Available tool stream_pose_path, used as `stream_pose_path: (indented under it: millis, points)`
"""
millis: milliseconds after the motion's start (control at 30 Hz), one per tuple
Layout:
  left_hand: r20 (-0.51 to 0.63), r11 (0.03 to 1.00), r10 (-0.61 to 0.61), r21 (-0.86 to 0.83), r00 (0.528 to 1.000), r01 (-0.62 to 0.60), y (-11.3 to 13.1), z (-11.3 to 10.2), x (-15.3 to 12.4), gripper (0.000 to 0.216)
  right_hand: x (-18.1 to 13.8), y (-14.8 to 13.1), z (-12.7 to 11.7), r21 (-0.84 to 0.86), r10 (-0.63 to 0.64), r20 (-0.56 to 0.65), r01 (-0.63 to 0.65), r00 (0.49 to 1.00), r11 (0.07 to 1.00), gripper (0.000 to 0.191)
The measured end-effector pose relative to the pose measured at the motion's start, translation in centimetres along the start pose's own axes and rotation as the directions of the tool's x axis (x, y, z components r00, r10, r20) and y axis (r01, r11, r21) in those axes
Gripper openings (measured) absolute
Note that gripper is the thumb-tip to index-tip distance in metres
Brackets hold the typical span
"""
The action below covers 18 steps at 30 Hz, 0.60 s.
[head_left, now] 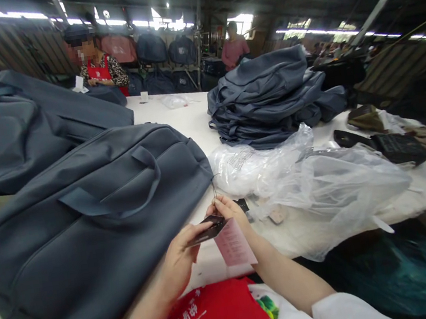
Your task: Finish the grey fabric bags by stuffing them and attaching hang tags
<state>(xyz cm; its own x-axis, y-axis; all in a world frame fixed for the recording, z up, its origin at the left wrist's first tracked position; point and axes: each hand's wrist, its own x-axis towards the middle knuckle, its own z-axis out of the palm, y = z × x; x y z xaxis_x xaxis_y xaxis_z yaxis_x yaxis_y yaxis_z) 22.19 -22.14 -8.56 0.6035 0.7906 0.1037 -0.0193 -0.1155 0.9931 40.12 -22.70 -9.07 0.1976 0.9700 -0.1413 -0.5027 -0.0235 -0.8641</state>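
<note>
My left hand point(188, 246) is closed on a dark hang tag point(211, 228) just in front of my red apron. A pink printed card point(234, 244) hangs down beside that tag. With its fingertips, my right hand point(226, 211) pinches a thin dark string point(214, 187) above the tag. The string's upper end stands near the end of a large blue-grey bag point(104, 208), which lies on its side on the table to the left with two strap handles showing. Whether the string touches the bag, I cannot tell.
A white table point(183, 124) carries a stack of folded blue-grey bags point(268, 98) at the back. Clear plastic bags point(320, 181) spread to my right, with dark pouches point(391, 146) beyond. More bags point(3, 121) lie far left. A co-worker in a red apron point(99, 72) stands across the table.
</note>
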Motion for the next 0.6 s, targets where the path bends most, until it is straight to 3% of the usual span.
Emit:
stream_pose_path:
  millis: [100,167,233,300,367,500,600]
  points:
    - [0.195,0.865,-0.187,-0.433,0.963,0.255,0.5,-0.2,0.5,0.062,0.0,-0.1,0.1,-0.021,-0.004,-0.028,0.003,1.000,1.000,0.040]
    - [0.281,0.741,-0.261,-0.555,0.924,0.378,1.0,-0.2,0.7,0.078,-0.1,0.0,0.3,-0.023,-0.013,-0.052,0.012,0.999,1.000,0.039]
    - [0.347,0.652,-0.308,-0.601,0.886,0.462,1.4,0.0,0.8,0.075,-0.3,0.3,0.6,-0.043,-0.050,-0.084,0.046,0.995,0.998,0.038]
    - [0.380,0.619,-0.328,-0.606,0.865,0.501,1.5,0.4,0.7,0.055,-0.7,0.6,0.9,-0.095,-0.102,-0.100,0.093,0.990,0.991,0.034]
    - [0.345,0.647,-0.330,-0.595,0.879,0.477,1.3,0.9,0.6,0.044,-1.1,0.8,1.2,-0.195,-0.169,-0.088,0.149,0.982,0.969,0.030]
    - [0.202,0.784,-0.321,-0.492,0.925,0.379,0.7,1.1,0.4,0.049,-1.6,0.8,1.6,-0.444,-0.339,-0.052,0.282,0.939,0.850,0.022]
    - [0.199,0.839,-0.340,-0.378,0.919,0.392,0.7,0.8,0.6,0.047,-1.7,0.8,1.3,-0.534,-0.423,-0.020,0.348,0.906,0.770,0.017]
